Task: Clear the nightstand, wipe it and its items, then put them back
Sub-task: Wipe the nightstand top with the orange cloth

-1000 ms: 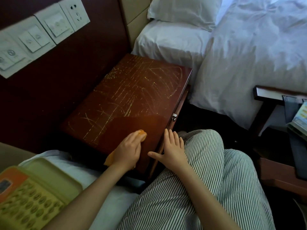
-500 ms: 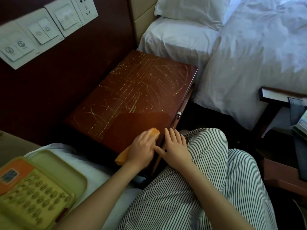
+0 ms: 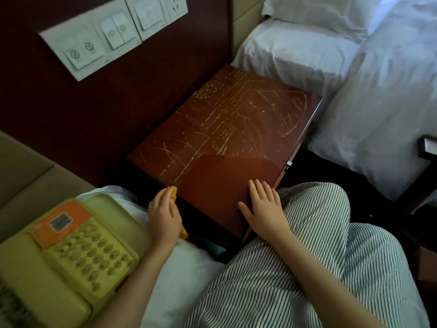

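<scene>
Nightstand [image 3: 224, 138] scratched; left hand [image 3: 163, 213] apparently gripping cloth [image 3: 171, 191], right hand [image 3: 263, 207] flat.

Dim room, soft daylight on the white bedding [image 3: 369, 95], dark shadowed wall, wide-angle bending and blur at edges

The nightstand [image 3: 227, 138] fills the middle of the frame — its dark red top scored with pale yellowish scratches, the near part smoother. At about seven o'clock of the top, the left hand [image 3: 163, 214] presses an orange cloth [image 3: 171, 191] at the near-left corner. The right hand [image 3: 262, 204] lies flat, fingers spread, on the near edge at five o'clock. A yellow-green telephone [image 3: 71, 254] sits on white bedding at eight o'clock — a switch panel [image 3: 111, 34] on the wall at eleven.
</scene>
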{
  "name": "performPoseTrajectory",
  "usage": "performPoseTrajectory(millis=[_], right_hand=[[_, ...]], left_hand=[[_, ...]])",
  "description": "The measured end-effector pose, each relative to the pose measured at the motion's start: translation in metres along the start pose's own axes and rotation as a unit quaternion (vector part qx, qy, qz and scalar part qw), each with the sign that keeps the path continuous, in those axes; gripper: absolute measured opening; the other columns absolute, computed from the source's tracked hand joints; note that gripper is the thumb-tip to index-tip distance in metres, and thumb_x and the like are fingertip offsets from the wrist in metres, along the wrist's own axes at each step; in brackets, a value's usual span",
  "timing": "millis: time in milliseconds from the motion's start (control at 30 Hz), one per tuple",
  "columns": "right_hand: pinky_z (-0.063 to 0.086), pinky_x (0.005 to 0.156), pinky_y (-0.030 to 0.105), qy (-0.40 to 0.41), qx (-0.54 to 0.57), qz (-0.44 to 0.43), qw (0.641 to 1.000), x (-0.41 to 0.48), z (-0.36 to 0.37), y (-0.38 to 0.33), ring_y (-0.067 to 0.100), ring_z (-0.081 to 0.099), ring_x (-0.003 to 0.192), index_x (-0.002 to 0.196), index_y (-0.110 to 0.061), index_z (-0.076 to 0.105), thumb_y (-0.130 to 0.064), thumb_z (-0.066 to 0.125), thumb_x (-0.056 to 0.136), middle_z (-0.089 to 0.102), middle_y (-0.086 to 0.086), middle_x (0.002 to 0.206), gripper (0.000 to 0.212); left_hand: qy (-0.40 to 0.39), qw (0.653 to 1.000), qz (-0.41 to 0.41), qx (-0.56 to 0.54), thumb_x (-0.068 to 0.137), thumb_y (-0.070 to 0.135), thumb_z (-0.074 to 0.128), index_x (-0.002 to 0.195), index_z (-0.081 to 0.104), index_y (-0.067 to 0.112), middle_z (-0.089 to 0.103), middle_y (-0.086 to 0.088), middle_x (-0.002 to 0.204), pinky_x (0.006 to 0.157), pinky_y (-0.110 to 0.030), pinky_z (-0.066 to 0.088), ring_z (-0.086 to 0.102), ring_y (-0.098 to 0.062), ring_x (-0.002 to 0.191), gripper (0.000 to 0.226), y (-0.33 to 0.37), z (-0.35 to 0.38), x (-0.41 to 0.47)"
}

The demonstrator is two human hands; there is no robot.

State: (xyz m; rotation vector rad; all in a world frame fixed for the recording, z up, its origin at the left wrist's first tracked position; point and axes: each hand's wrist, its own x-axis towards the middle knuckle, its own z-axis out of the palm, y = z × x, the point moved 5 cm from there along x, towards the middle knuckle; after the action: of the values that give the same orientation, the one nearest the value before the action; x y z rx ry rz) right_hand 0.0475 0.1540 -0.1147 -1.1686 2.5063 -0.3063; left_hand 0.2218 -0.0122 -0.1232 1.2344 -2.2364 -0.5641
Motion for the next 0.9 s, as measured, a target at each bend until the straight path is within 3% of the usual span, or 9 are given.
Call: performPoseTrajectory(millis=[167,300,367,467,533,667,800,900], right_hand=[[-0.006,0.116,0.036,-0.009,-0.034,-0.041,0.999,0.006,0.005,-0.018,0.021,-0.004,0.146,0.152,-0.015,0.000,-0.048,0.026,0.100,0.003,0.005,0.159,0.067],[-0.007,0.115,0.035,-0.013,-0.042,-0.044,0.998,0.007,0.005,-0.021,0.021,-0.005,0.146,0.152,-0.015,-0.001,-0.048,0.025,0.100,0.001,0.004,0.159,0.067],[-0.007,0.115,0.036,-0.016,-0.046,-0.040,0.998,0.008,0.006,-0.021,0.022,-0.005,0.146,0.151,-0.015,-0.002,-0.048,0.025,0.100,0.001,0.004,0.159,0.066],[-0.004,0.116,0.036,-0.018,-0.046,-0.036,0.998,0.008,0.007,-0.019,0.022,-0.004,0.146,0.152,-0.016,-0.001,-0.049,0.025,0.100,0.002,0.005,0.159,0.067],[-0.004,0.116,0.036,-0.018,-0.042,-0.032,0.998,0.007,0.007,-0.017,0.022,-0.003,0.146,0.152,-0.015,0.000,-0.049,0.025,0.100,0.003,0.005,0.159,0.067],[-0.004,0.116,0.036,-0.018,-0.053,-0.026,0.998,0.004,0.006,-0.012,0.023,-0.003,0.146,0.151,-0.014,0.002,-0.048,0.024,0.100,0.004,0.005,0.159,0.066],[-0.004,0.116,0.036,-0.014,-0.047,-0.008,0.999,0.003,0.005,-0.006,0.023,-0.003,0.146,0.151,-0.014,0.002,-0.048,0.024,0.100,0.005,0.005,0.159,0.066],[-0.004,0.116,0.036,-0.016,-0.051,-0.005,0.999,0.004,0.006,-0.005,0.023,-0.003,0.146,0.151,-0.014,0.002,-0.049,0.024,0.100,0.004,0.005,0.159,0.066]], left_hand=[[-0.004,0.998,-0.069,0.016,0.091,0.000,0.047,0.122,0.058,0.005,0.054,-0.010,0.129,0.088,-0.031,0.038,0.051,-0.030,0.112,0.034,0.002,0.007,0.008],[-0.019,0.995,0.032,0.090,0.084,-0.003,0.056,0.115,0.063,0.002,0.059,-0.016,0.122,0.080,-0.041,0.050,0.059,-0.036,0.097,0.032,0.005,0.014,-0.001],[-0.035,0.986,0.106,0.126,0.083,0.001,0.055,0.114,0.063,0.003,0.061,-0.014,0.120,0.078,-0.041,0.053,0.060,-0.034,0.094,0.033,0.005,0.015,-0.007],[-0.076,0.967,0.173,0.172,0.070,-0.004,0.070,0.116,0.064,0.006,0.062,-0.011,0.120,0.073,-0.039,0.054,0.061,-0.031,0.092,0.047,0.006,0.014,-0.011],[-0.089,0.965,0.142,0.200,0.071,-0.005,0.069,0.117,0.062,0.007,0.060,-0.011,0.122,0.074,-0.039,0.052,0.060,-0.032,0.095,0.049,0.003,0.008,0.004],[-0.093,0.973,0.025,0.209,0.090,0.002,0.046,0.130,0.050,0.012,0.045,-0.005,0.140,0.089,-0.037,0.042,0.046,-0.029,0.115,0.041,-0.009,0.002,0.045],[-0.097,0.978,0.043,0.178,0.091,0.001,0.047,0.131,0.051,0.010,0.046,-0.007,0.139,0.091,-0.036,0.043,0.046,-0.030,0.115,0.041,-0.007,0.004,0.037],[-0.110,0.977,0.117,0.142,0.083,-0.004,0.051,0.120,0.061,0.008,0.058,-0.008,0.127,0.081,-0.039,0.051,0.057,-0.032,0.101,0.040,0.007,0.012,0.011]])
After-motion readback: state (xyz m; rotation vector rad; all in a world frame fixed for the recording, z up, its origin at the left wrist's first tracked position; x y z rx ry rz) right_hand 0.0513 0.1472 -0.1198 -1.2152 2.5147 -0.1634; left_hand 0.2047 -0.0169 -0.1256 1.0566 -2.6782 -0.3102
